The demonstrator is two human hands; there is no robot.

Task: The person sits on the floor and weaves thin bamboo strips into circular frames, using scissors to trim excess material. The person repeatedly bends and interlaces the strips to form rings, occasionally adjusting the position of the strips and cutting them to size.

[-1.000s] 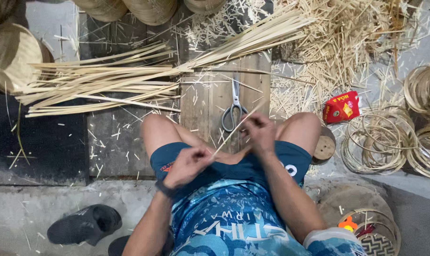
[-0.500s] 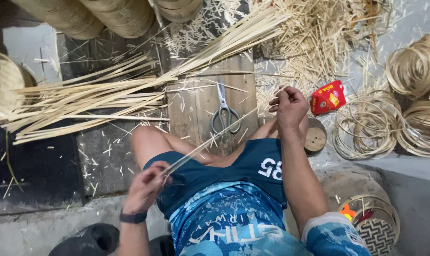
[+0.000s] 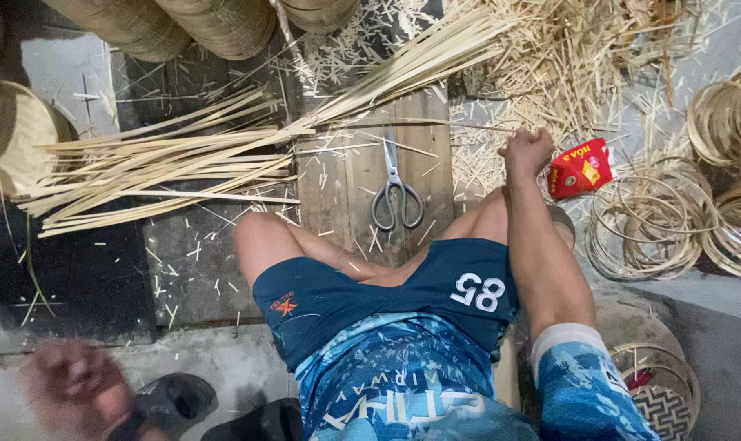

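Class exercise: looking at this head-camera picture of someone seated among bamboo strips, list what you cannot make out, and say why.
- Left hand, head view: motion-blurred at the bottom left; its grip cannot be read.
- Right hand: seen from the back, so whatever the fingers hold is hidden.
- Woven baskets: cut off by the top edge.
- Bamboo hoops: cut off by the right edge.
- Dark sandal: partly behind the blurred hand.

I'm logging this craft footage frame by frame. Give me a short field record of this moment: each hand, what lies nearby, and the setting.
left hand: blurred, low at the person's left side near a dark sandal; grip cannot be told
right hand: reaching forward among loose bamboo scraps, beside a red packet
scissors: lying on a wooden board, untouched
bamboo strips: bundle fanned across the floor
bamboo hoops: stacked on the person's right
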